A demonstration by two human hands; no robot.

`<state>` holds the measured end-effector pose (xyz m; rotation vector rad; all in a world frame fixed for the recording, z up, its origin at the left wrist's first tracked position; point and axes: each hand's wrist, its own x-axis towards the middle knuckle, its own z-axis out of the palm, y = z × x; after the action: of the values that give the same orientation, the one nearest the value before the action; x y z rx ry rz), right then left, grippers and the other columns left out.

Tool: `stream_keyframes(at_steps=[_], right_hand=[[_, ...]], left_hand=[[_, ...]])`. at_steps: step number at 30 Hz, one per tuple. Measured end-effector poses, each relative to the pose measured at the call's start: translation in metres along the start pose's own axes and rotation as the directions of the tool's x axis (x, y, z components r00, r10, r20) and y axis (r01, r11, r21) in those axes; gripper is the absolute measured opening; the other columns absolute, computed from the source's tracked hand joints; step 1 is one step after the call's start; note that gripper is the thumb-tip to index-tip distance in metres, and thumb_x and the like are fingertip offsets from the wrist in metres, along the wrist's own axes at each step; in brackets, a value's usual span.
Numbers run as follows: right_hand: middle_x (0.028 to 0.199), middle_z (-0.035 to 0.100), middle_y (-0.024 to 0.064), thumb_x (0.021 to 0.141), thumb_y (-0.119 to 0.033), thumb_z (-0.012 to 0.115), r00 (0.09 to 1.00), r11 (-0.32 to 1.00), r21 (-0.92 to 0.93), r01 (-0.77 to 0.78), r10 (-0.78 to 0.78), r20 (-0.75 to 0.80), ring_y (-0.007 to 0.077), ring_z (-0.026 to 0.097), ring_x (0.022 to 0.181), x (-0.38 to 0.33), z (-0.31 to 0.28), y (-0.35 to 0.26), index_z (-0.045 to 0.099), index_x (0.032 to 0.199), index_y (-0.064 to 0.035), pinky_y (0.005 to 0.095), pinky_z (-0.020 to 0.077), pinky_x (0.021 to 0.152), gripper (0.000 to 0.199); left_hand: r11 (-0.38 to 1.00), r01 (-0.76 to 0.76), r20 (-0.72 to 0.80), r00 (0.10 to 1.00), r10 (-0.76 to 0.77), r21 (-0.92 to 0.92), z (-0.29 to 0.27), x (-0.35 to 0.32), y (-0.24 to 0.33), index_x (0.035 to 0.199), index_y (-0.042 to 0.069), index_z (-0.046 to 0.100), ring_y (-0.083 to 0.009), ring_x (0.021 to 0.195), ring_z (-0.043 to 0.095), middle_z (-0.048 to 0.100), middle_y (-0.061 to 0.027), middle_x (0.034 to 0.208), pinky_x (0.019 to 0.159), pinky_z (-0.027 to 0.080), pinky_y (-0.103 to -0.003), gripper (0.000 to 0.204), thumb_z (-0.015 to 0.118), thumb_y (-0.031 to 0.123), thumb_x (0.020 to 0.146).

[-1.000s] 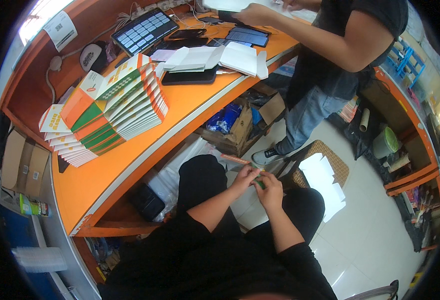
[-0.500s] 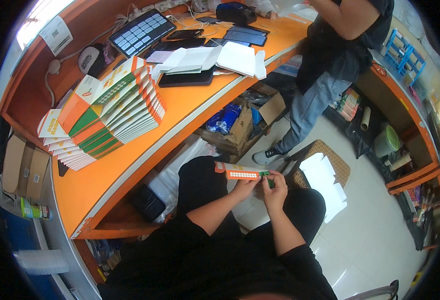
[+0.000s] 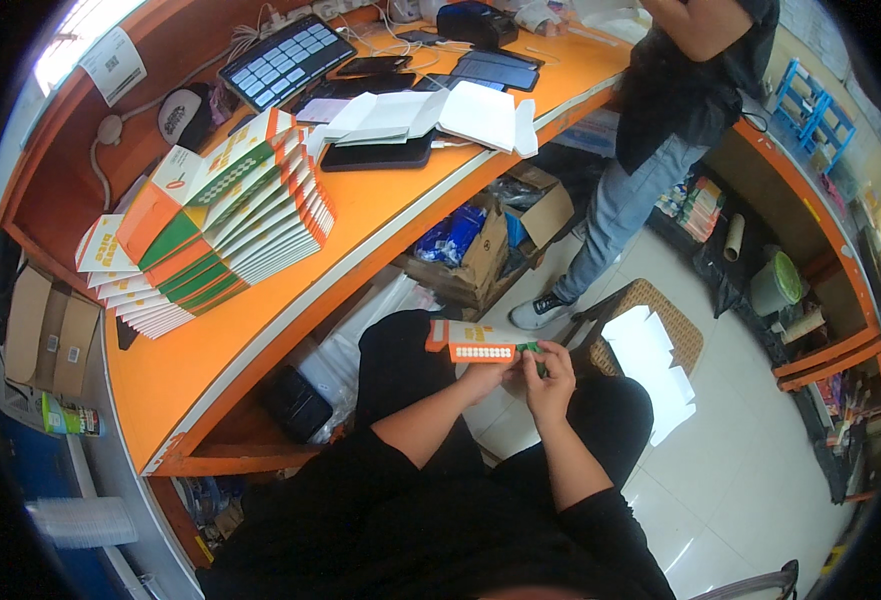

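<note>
Head view, single entry.

Item held: flat orange-and-white carton blank [image 3: 472, 342], lying roughly level above the person's lap, its long side running left to right. It sits between both hands; most of its length sticks out to the left of the grip, and only its right end is inside it.

Left hand [image 3: 487, 378]: just below the carton, fingers closed up against its underside near the middle, grasping it.

Right hand [image 3: 550, 378]: at the carton's right end, fingers pinched around a small green part [image 3: 530, 348] there (too small to tell whether it is a flap or a separate piece). Clenched on the carton's end.

Up and to the left of the grip, well apart: a fanned stack of flat cartons [image 3: 215, 225] in orange, green and white, lying on the orange counter [image 3: 360, 225].

Further up from the grip, on the same counter: open white booklets [image 3: 430, 112], a dark tablet [image 3: 378, 155] under them, and a keypad device [image 3: 285, 60] at the back.

Directly above the grip, under the counter edge: an open cardboard box [image 3: 485, 250] with blue packets.

Up and right of the grip: another person [image 3: 660, 130] standing at the counter (dark top, jeans).

Right of the grip, near: a white die-cut sheet [image 3: 650, 370] lying on a woven basket lid [image 3: 660, 310] on the floor.
</note>
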<state>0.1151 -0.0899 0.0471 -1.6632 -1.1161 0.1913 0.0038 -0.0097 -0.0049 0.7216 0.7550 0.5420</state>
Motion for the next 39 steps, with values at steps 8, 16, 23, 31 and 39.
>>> stream_keyframes(at_steps=[8, 16, 23, 31, 39], right_hand=[[0.098, 0.065, 0.0124, 0.080, -0.007, 0.071, 0.994, 0.991, 0.126, -0.034, 0.047, -0.100, 0.0249, 0.063, 0.091, -0.004, 0.003, -0.004, 0.064, 0.077, -0.0017, 0.0335, 0.0480, 0.081, 0.010], [0.101, 0.066, 0.0094, 0.081, -0.013, 0.071, 0.997, 0.999, 0.025, -0.025, 0.027, -0.074, 0.0266, 0.062, 0.093, -0.005, 0.003, 0.003, 0.065, 0.079, -0.0057, 0.0373, 0.0438, 0.083, 0.010], [0.105, 0.065, 0.0067, 0.083, -0.021, 0.068, 0.995, 0.987, -0.142, 0.073, -0.063, 0.074, 0.0254, 0.060, 0.097, -0.006, 0.000, -0.003, 0.070, 0.083, -0.0074, 0.0389, 0.0391, 0.089, 0.014], [0.104, 0.066, 0.0065, 0.081, -0.019, 0.070, 1.000, 0.999, -0.044, -0.015, 0.016, 0.024, 0.0259, 0.061, 0.095, -0.002, 0.004, 0.006, 0.070, 0.085, -0.0079, 0.0389, 0.0426, 0.083, 0.012], [0.101, 0.064, 0.0063, 0.078, -0.016, 0.070, 0.993, 0.983, -0.181, -0.017, 0.038, 0.115, 0.0270, 0.057, 0.102, 0.001, -0.005, 0.004, 0.069, 0.089, -0.0100, 0.0380, 0.0400, 0.083, 0.013]], left_hand=[[0.949, -0.100, 0.039, 0.995, 0.093, 0.300, -0.004, 0.003, -0.009, 0.123, 0.005, 0.051, -0.0152, 0.101, 0.058, 0.057, -0.0072, 0.118, 0.085, 0.050, -0.030, 0.037, 0.060, 0.026, 0.094], [0.809, 0.013, -0.136, 0.987, 0.082, 0.587, 0.011, -0.009, 0.002, 0.126, 0.005, 0.049, -0.0188, 0.108, 0.057, 0.055, -0.0093, 0.118, 0.091, 0.049, -0.033, 0.038, 0.060, 0.022, 0.094], [0.984, -0.077, -0.009, 0.997, 0.080, 0.162, 0.006, -0.010, 0.011, 0.123, 0.003, 0.049, -0.0192, 0.108, 0.058, 0.055, -0.0094, 0.117, 0.091, 0.052, -0.034, 0.036, 0.060, 0.022, 0.094], [0.975, -0.152, -0.034, 0.987, 0.159, 0.163, 0.010, -0.011, 0.007, 0.108, 0.002, 0.060, -0.0133, 0.089, 0.064, 0.064, -0.0057, 0.099, 0.075, 0.053, -0.028, 0.023, 0.059, 0.021, 0.096], [0.946, -0.119, 0.181, 0.981, 0.066, 0.301, -0.004, 0.006, -0.006, 0.111, 0.002, 0.063, -0.0113, 0.086, 0.061, 0.064, -0.0034, 0.096, 0.075, 0.049, -0.024, 0.024, 0.059, 0.020, 0.095]])
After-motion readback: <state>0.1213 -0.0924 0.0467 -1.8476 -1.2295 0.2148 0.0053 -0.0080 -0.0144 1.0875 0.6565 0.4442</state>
